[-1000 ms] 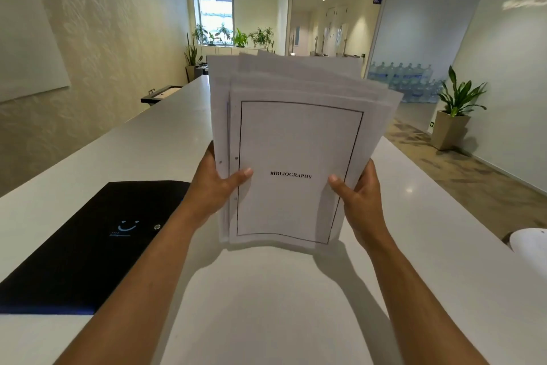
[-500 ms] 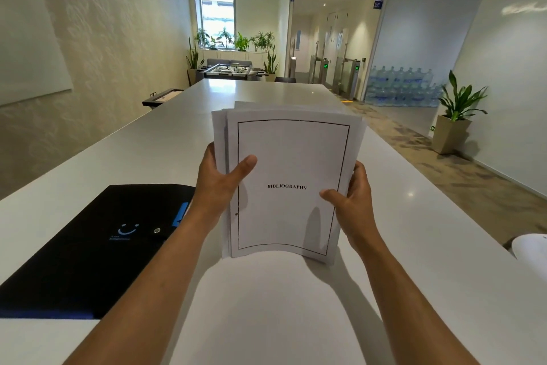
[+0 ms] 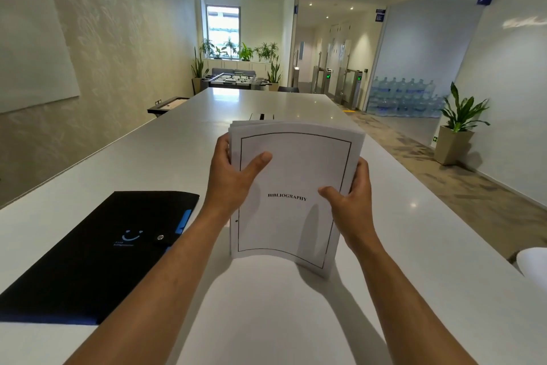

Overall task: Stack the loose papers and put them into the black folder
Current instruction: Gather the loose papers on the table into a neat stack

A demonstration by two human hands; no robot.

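Observation:
I hold a stack of white papers [image 3: 293, 175] upright over the white table [image 3: 414, 246], its bottom edge close to or touching the tabletop. The top sheet has a black border and the word BIBLIOGRAPHY. My left hand [image 3: 229, 178] grips the stack's left edge, thumb across the front. My right hand [image 3: 350, 193] grips the right edge, thumb on the front. The sheets' edges are nearly aligned. The black folder [image 3: 97, 252] lies shut on the table to the left, with a blue smile logo and a snap button.
A white round object [image 3: 532, 267] sits at the table's right edge. A small power outlet box [image 3: 262, 116] is set in the table beyond the papers. A potted plant [image 3: 457, 125] stands on the floor at the right.
The fanned, uneven sheets have been drawn together into a nearly even stack and lowered toward the table. Both hands kept their grip on the side edges.

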